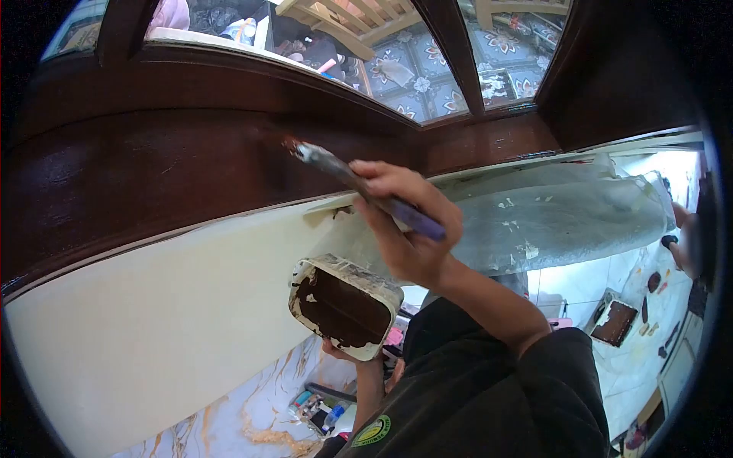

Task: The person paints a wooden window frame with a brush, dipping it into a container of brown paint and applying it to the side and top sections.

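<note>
My right hand (408,217) is closed round a paintbrush (332,162) with a purple handle end and a paint-smeared ferrule. Its reddish-brown tip is at the dark brown wooden panel (153,164), blurred, so contact is hard to confirm. Below it, my left hand (341,353) grips a paint tub (345,305) from its lower side, most of the fingers hidden underneath. The tub is off-white plastic, tilted, its rim crusted with dried paint, and dark brown paint lies inside.
Glass panes (305,46) in dark frames rise above the panel. A cream wall surface (168,298) runs beneath it. Cloudy plastic sheeting (550,221) hangs at right. Another paint container (615,322) stands on the floor, near another person's leg (685,237).
</note>
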Demonstrator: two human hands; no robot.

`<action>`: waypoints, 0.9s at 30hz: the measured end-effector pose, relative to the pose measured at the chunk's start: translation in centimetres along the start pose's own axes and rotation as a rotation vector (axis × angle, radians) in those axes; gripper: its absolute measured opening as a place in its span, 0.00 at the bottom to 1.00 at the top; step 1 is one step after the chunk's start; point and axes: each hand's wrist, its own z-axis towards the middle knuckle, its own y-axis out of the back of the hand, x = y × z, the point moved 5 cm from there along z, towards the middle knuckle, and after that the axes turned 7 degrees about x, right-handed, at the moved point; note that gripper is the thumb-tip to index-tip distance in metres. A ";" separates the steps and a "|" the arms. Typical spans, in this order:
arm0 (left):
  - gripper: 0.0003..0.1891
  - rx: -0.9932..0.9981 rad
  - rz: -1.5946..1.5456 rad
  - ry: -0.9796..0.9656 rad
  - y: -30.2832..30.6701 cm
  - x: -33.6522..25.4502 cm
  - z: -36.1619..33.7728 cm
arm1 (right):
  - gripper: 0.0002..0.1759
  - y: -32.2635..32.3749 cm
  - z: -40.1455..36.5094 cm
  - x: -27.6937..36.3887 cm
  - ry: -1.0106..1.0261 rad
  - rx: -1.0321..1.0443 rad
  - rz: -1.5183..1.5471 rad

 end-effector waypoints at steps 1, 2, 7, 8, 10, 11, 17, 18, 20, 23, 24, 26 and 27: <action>0.43 0.025 -0.015 -0.002 0.2 0.0 0.0 | 0.14 -0.5 0.5 -0.6 0.027 -0.039 0.013; 0.44 0.048 -0.030 -0.004 0.3 0.1 0.0 | 0.13 -0.9 0.8 -1.1 0.030 -0.071 0.032; 0.44 0.027 -0.025 -0.008 0.5 0.0 -0.2 | 0.14 -1.5 1.0 -0.8 0.064 -0.021 -0.024; 0.44 0.022 -0.028 -0.009 0.5 0.0 -0.3 | 0.14 -1.4 0.7 -0.4 0.067 0.002 -0.049; 0.45 0.014 -0.038 -0.011 0.6 -0.1 -0.3 | 0.14 -0.7 -0.8 1.0 0.021 0.057 -0.045; 0.45 0.010 -0.044 -0.011 0.6 -0.1 -0.3 | 0.14 -0.5 -1.6 1.7 -0.024 0.109 -0.042; 0.42 0.062 -0.040 0.016 -1.8 0.2 0.3 | 0.16 1.5 -2.6 3.9 -0.094 0.096 0.044; 0.42 0.066 -0.038 0.015 -1.2 0.3 0.2 | 0.16 1.3 -2.1 3.7 -0.090 0.094 0.045; 0.44 0.066 -0.077 0.030 0.2 0.4 0.2 | 0.14 1.2 -0.3 2.8 -0.018 -0.047 -0.023; 0.44 0.040 -0.076 0.018 -0.4 0.2 0.3 | 0.16 0.0 1.1 0.8 0.022 -0.021 0.039; 0.44 0.043 -0.075 0.018 -0.6 0.2 0.3 | 0.15 -0.3 1.7 0.5 0.084 -0.039 0.022; 0.43 0.049 -0.039 -0.006 -0.8 0.0 0.3 | 0.15 -0.9 2.2 0.2 0.103 -0.045 0.023; 0.43 0.050 -0.038 -0.009 -0.6 0.0 0.3 | 0.14 -1.2 2.4 0.1 0.120 -0.048 0.023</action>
